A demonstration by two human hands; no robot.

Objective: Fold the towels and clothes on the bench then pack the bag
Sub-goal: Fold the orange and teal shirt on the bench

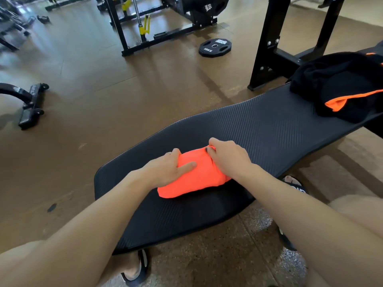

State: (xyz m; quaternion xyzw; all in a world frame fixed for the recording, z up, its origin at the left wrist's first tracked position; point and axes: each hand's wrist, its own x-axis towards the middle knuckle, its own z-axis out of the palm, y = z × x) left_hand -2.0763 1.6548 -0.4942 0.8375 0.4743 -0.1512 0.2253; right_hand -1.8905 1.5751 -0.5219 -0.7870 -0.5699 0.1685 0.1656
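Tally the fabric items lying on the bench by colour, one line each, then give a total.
Orange: 1, the folded orange cloth, under both hands.
Black with orange trim: 1, the unfolded black pile at the far end of the bench; I cannot tell whether it is more than one piece.
Total: 2

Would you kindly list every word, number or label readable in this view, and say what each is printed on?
"10KG": on the black weight plate lying on the floor.
White lettering along that plate's upper rim: too blurred to read.
White print on the black machine pad at top: unreadable.
White letters on the black sandal: partly hidden, unreadable.
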